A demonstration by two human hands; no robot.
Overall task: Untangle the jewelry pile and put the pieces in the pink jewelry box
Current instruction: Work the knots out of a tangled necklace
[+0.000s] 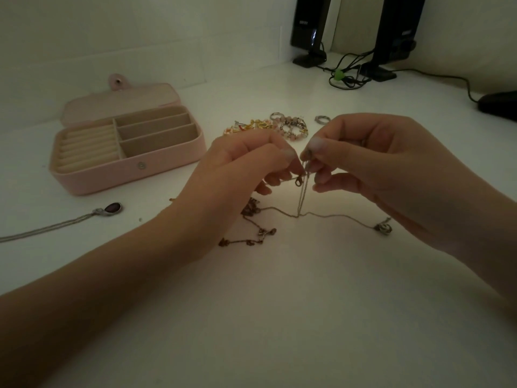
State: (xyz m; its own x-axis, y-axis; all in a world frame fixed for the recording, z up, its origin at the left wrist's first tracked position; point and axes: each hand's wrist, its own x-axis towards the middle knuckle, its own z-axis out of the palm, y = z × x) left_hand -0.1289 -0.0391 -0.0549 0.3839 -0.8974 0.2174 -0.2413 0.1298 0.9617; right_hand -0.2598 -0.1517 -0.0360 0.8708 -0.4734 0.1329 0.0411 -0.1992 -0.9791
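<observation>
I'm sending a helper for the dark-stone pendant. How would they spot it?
Find the open pink box at the left. Just before its front wall lies the pendant, an oval dark stone on a silver chain trailing left, apart from the other jewelry.

This looks like a desk in a home, likely a bedroom or study corner. A white surface (279,303) runs into a corner of plain pale walls (140,32). At its far right corner stand two black desktop speakers (309,26) on small feet, their dark cables (349,71) bundled with a green tie (339,75). A black computer mouse (499,105) lies at the right edge, its cord trailing back toward the speakers. The lighting is dim and domestic.
</observation>
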